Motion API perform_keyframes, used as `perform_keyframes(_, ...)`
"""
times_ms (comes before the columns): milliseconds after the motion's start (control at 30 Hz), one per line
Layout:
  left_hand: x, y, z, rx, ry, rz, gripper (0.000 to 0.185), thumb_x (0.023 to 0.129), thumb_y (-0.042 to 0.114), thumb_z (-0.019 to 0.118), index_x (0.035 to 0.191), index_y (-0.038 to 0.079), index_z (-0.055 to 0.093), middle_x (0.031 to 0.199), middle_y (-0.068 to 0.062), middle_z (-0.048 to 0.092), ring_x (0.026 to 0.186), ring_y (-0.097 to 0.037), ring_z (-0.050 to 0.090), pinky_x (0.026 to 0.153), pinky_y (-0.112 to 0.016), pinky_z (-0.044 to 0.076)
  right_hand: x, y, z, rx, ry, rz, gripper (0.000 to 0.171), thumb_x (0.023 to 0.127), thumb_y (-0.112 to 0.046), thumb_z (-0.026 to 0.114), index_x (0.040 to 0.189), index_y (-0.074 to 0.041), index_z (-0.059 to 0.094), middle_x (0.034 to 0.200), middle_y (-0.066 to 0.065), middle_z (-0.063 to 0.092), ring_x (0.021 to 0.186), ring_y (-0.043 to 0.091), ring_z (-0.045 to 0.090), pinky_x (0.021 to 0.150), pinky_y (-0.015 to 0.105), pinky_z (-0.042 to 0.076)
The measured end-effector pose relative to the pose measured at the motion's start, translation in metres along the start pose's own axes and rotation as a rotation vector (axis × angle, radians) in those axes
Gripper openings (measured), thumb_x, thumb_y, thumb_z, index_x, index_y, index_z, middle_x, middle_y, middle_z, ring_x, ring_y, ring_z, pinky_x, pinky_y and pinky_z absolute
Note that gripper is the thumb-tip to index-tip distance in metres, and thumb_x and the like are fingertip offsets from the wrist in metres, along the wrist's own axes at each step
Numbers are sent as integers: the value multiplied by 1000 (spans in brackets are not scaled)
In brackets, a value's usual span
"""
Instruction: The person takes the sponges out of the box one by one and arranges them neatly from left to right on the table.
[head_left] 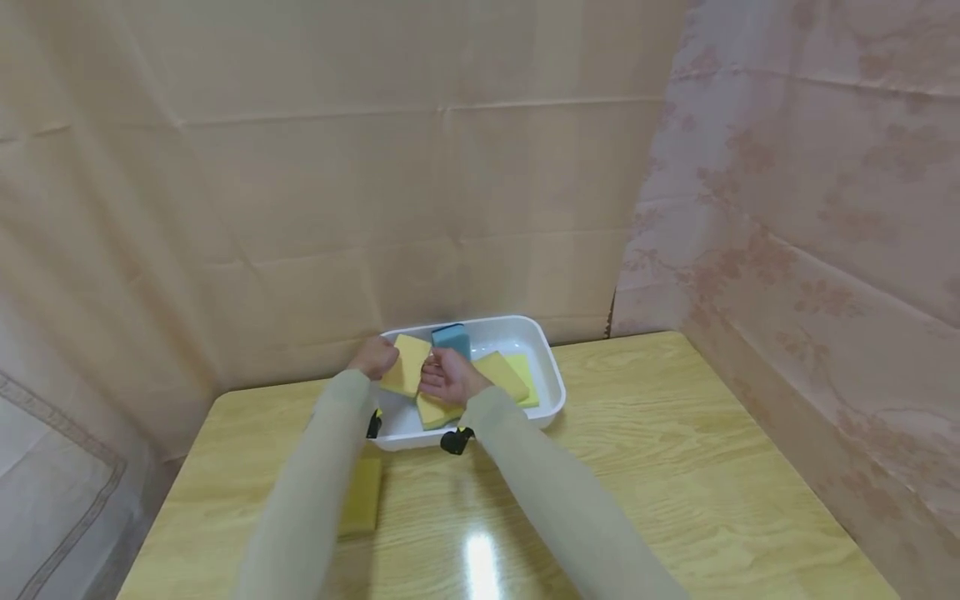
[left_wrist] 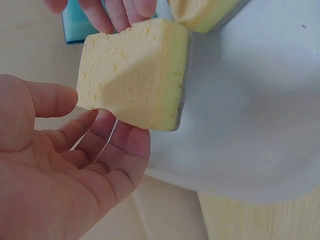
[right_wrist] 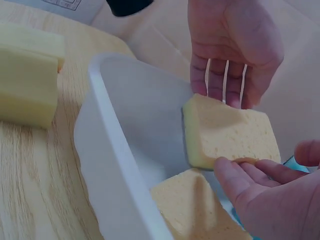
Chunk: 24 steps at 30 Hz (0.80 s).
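Yellow foam fills the middle of my wrist views: a sponge [left_wrist: 135, 80] with a thin grey-green scouring layer along one edge, held up between both hands above the white tub [head_left: 546, 367]. My left hand [left_wrist: 60, 170] is under it, palm up, fingers gently bent, their tips touching the lower edge of the sponge; the thumb stands apart to the side. I would call that hand wide, supporting rather than clasping. My right hand [right_wrist: 260, 195] has its fingers on the opposite edge. In the left wrist view those fingertips [left_wrist: 112, 15] press the top rim of the sponge, and the right wrist view shows the thumb near the other face, so I read it as a light pinch.

From the head view the held sponge sits over the near-left part of the tub. Below it in the tub lie more sponges: a second yellow one [head_left: 435, 411] just under my right hand, another yellow one [head_left: 501, 373] with a greenish layer further right, and a blue sponge [head_left: 452, 338] leaning near the back wall. On the wooden table [head_left: 675, 450], left of the tub and beneath my left sleeve [head_left: 315, 492], rests a yellow sponge [head_left: 362, 497].
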<state>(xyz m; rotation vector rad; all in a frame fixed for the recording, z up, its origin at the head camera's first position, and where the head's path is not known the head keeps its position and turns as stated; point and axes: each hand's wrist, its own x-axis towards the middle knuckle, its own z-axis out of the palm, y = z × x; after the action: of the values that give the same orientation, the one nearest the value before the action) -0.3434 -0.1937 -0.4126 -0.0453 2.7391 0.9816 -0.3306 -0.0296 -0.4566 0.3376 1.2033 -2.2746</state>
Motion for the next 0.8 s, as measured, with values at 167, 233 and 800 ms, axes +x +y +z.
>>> perform_keyframes(167,-4,2,-8,-42,-48,-2,52,96,12,40,139,-16,46,134,-30,54,112,-36,58,87,-40,56,-5,-5,2,-52,18,-28,45,109,-19,42,143,10,43,143,26,49,135,38,47,112,45,41)
perform_keyframes(233,-5,4,-10,-56,-58,8,53,96,13,39,141,-16,43,138,-30,52,117,-38,56,92,-44,55,-7,-8,4,-69,32,-47,40,107,-17,45,138,9,48,134,24,55,129,35,52,110,44,44)
perform_keyframes(800,-21,13,-7,-221,-13,21,54,101,19,49,147,-7,40,144,-26,49,121,-38,55,95,-46,53,-24,-24,2,-129,49,-126,36,105,-12,50,135,8,53,133,21,57,126,37,54,106,46,47)
